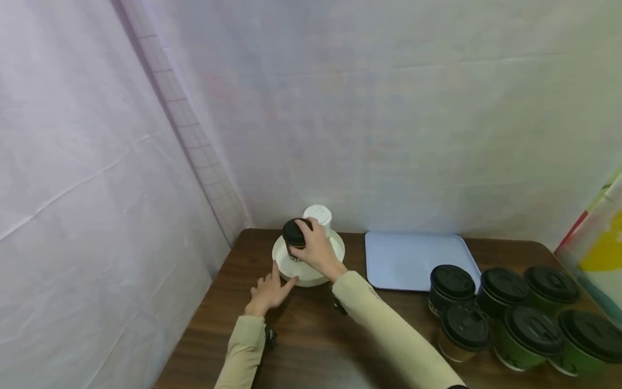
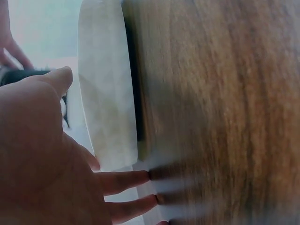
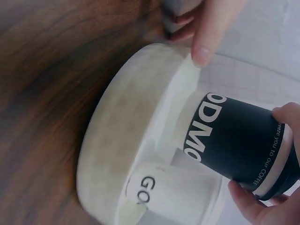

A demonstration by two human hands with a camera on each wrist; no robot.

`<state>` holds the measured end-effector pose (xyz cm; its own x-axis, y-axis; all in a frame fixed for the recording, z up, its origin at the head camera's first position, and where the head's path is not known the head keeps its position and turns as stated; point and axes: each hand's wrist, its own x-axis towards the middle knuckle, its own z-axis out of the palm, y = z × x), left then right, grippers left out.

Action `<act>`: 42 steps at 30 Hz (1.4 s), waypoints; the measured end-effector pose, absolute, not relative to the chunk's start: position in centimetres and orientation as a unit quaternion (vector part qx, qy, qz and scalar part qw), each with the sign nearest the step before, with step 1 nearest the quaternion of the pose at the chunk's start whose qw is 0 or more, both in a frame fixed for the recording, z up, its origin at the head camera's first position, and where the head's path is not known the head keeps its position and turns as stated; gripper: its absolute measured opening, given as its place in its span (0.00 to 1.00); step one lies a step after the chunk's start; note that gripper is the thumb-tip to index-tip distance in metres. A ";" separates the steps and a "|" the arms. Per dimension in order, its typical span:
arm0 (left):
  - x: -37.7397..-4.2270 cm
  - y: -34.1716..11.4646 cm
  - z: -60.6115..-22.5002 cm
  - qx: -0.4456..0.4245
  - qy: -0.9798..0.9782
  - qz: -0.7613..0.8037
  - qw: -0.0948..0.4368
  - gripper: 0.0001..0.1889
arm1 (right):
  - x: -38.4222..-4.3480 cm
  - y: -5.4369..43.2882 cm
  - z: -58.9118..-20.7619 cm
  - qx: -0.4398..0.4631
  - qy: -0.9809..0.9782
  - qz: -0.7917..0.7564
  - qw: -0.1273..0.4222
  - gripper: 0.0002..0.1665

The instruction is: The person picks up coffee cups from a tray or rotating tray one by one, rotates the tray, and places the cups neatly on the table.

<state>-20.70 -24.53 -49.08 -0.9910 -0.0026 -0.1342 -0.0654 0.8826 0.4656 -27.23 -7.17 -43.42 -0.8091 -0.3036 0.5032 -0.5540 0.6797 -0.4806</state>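
My right hand (image 1: pixel 318 249) grips a black paper coffee cup (image 3: pixel 234 140) by its upper part, near the black lid (image 1: pixel 293 232). In the right wrist view the cup has white lettering and its base is down inside a round, cream-white tray (image 3: pixel 124 112) with a raised, faceted wall. Next to it, toward the back of the round tray, stands a white lidded cup (image 1: pixel 318 216). With fingers spread, my left hand (image 1: pixel 267 293) is at the tray's near left side, its thumb and index finger right at the rim; the other fingertips (image 2: pixel 140 176) reach down toward the tabletop.
A light blue rectangular tray (image 1: pixel 413 262) lies at the back, right of the round one. Several black-lidded cups, some green (image 1: pixel 527 337), one brown (image 1: pixel 459 346), crowd the right side of the wooden table (image 1: pixel 311 335). White curtains (image 1: pixel 389 135) hang behind and at left.
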 end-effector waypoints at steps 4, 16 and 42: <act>-20.9 -24.8 -49.0 -0.016 0.971 0.231 0.061 0.53 | -26.1 -5.2 -43.4 0.211 -0.893 0.332 0.217 0.43; -20.9 -25.1 -49.0 -0.015 0.968 0.242 0.063 0.54 | -20.2 2.3 -43.9 0.119 -0.895 0.342 0.261 0.43; -20.8 -24.3 -49.4 -0.020 0.966 0.251 0.059 0.55 | -14.1 9.1 -46.4 -0.027 -0.922 0.288 0.257 0.43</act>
<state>-20.78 -24.28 -49.40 -0.9922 -0.0089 -0.1244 -0.0684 0.8729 0.4831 -14.14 9.05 -46.36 -0.8660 0.1980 0.4592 -0.0983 0.8330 -0.5444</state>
